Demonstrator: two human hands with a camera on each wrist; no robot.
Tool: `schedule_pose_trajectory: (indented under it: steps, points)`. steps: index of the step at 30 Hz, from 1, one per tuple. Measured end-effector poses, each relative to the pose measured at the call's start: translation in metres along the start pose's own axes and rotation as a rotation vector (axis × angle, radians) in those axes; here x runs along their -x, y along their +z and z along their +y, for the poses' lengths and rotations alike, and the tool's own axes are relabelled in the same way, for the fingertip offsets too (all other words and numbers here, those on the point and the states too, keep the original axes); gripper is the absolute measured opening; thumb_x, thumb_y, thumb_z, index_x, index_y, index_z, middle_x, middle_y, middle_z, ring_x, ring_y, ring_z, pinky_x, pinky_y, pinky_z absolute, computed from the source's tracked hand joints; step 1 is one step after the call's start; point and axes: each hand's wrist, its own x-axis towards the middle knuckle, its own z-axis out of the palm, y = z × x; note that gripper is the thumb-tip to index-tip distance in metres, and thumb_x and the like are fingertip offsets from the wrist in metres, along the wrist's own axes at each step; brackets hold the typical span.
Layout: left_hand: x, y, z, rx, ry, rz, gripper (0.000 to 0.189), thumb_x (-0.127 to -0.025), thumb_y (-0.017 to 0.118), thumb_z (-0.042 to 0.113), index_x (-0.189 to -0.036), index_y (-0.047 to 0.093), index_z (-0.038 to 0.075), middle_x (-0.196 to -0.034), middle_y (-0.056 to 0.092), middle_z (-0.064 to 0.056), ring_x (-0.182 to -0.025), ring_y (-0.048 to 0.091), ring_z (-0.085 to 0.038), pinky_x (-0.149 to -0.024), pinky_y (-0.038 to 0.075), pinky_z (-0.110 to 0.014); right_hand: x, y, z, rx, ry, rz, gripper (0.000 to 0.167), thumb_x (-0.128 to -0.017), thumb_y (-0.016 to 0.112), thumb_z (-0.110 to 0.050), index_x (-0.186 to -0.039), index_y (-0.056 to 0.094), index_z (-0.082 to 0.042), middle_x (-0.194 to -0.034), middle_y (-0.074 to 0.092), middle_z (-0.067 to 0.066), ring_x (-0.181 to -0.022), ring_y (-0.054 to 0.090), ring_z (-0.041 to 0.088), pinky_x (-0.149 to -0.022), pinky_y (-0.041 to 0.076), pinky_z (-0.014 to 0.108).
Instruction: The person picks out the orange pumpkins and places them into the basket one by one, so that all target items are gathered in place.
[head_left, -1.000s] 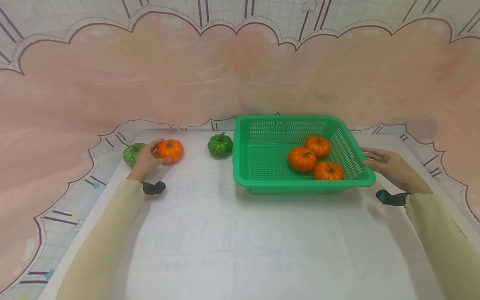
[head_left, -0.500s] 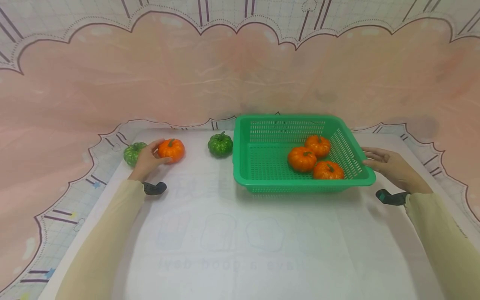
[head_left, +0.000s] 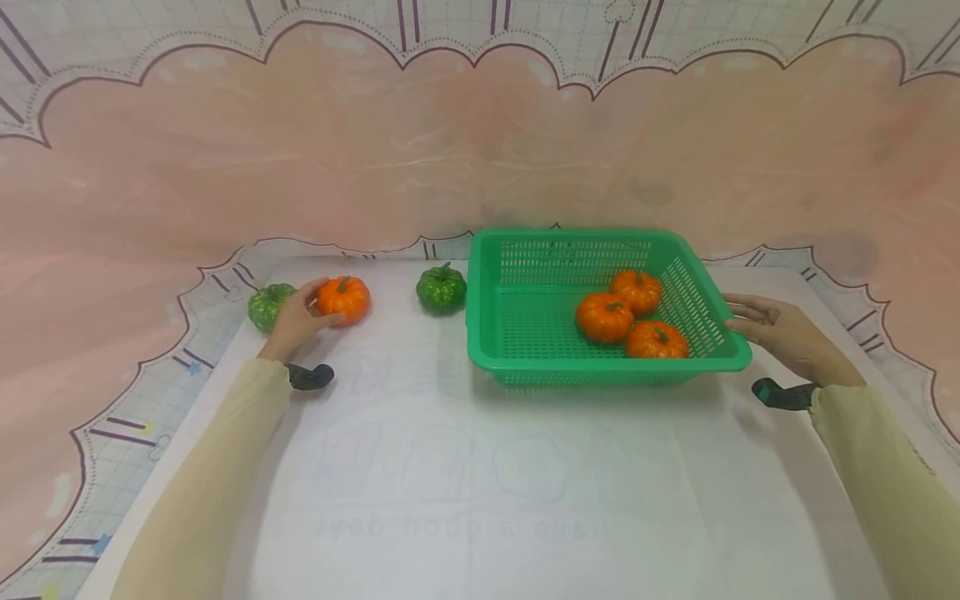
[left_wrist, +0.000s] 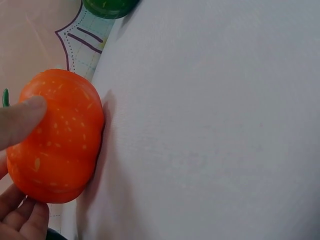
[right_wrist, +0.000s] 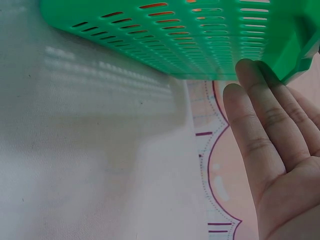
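My left hand (head_left: 295, 321) holds a small orange pumpkin (head_left: 343, 301) at the far left of the white table, its thumb across the near side and its fingertips at the other side. The left wrist view shows the thumb on the speckled orange pumpkin (left_wrist: 62, 135), with curled fingers at its lower edge. A light green pumpkin (head_left: 270, 307) sits just behind that hand, partly hidden by it. At the right end of a green plastic basket (head_left: 607, 365), my right hand (head_left: 783, 333) touches the rim. Its fingers (right_wrist: 252, 122) extend fairly straight along the basket's outer side.
Inside the basket lie three orange pumpkins (head_left: 604, 318), grouped towards the right. A dark green pumpkin (head_left: 441, 290) stands just left of the basket. The white tabletop (head_left: 450, 467) reaches towards me, and a patterned cloth (head_left: 450, 158) hangs behind.
The left hand and its orange pumpkin have shifted very slightly to the right. My right hand and the basket stay where they were.
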Motion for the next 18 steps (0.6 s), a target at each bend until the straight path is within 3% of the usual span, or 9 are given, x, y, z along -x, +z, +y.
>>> schedule_pose_trajectory:
  steps: [5, 9, 11, 15, 18]
  points:
    - [-0.0012, -0.0004, -0.0012, 0.007, 0.012, -0.013, 0.076, -0.087, 0.064, 0.007, -0.149, 0.020, 0.002, -0.153, 0.023, -0.025, -0.138, 0.028, -0.042, -0.113, 0.029, -0.050, 0.0000, 0.0001, -0.0008, 0.011, 0.009, -0.001, 0.065, -0.097, 0.050, -0.033, -0.151, 0.019, -0.013, -0.151, 0.031, -0.006, -0.115, 0.035, -0.017, -0.111, 0.024, 0.057]
    - [-0.0026, -0.0006, -0.0012, 0.019, 0.022, -0.038, 0.076, -0.087, 0.065, 0.007, -0.149, 0.021, 0.003, -0.153, 0.022, -0.023, -0.140, 0.026, -0.041, -0.114, 0.027, -0.050, 0.0005, 0.0004, -0.0015, 0.024, 0.009, 0.000, 0.065, -0.097, 0.050, -0.035, -0.151, 0.020, -0.013, -0.150, 0.033, -0.008, -0.112, 0.036, -0.020, -0.111, 0.027, 0.055]
    - [-0.0038, -0.0007, -0.0009, 0.022, 0.026, -0.054, 0.076, -0.087, 0.064, 0.007, -0.149, 0.020, 0.003, -0.154, 0.022, -0.023, -0.140, 0.025, -0.040, -0.115, 0.026, -0.050, 0.0005, 0.0005, -0.0016, 0.013, 0.001, -0.001, 0.065, -0.097, 0.051, -0.033, -0.150, 0.020, -0.013, -0.147, 0.035, -0.012, -0.110, 0.036, -0.022, -0.112, 0.034, 0.040]
    - [-0.0051, -0.0005, 0.0009, 0.026, 0.032, -0.079, 0.075, -0.087, 0.063, 0.006, -0.149, 0.020, 0.003, -0.154, 0.021, -0.022, -0.141, 0.024, -0.039, -0.115, 0.026, -0.049, 0.0003, 0.0015, -0.0019, -0.019, -0.022, 0.013, 0.063, -0.097, 0.052, -0.029, -0.149, 0.023, -0.010, -0.134, 0.041, -0.023, -0.106, 0.040, -0.024, -0.096, 0.043, 0.013]
    - [-0.0049, -0.0006, 0.0014, 0.033, 0.028, -0.087, 0.076, -0.087, 0.063, 0.006, -0.149, 0.020, 0.003, -0.155, 0.020, -0.021, -0.141, 0.024, -0.038, -0.115, 0.026, -0.049, 0.0006, 0.0018, -0.0024, -0.029, -0.023, 0.022, 0.062, -0.096, 0.053, -0.029, -0.149, 0.025, -0.009, -0.127, 0.042, -0.029, -0.104, 0.040, -0.024, -0.104, 0.042, 0.022]
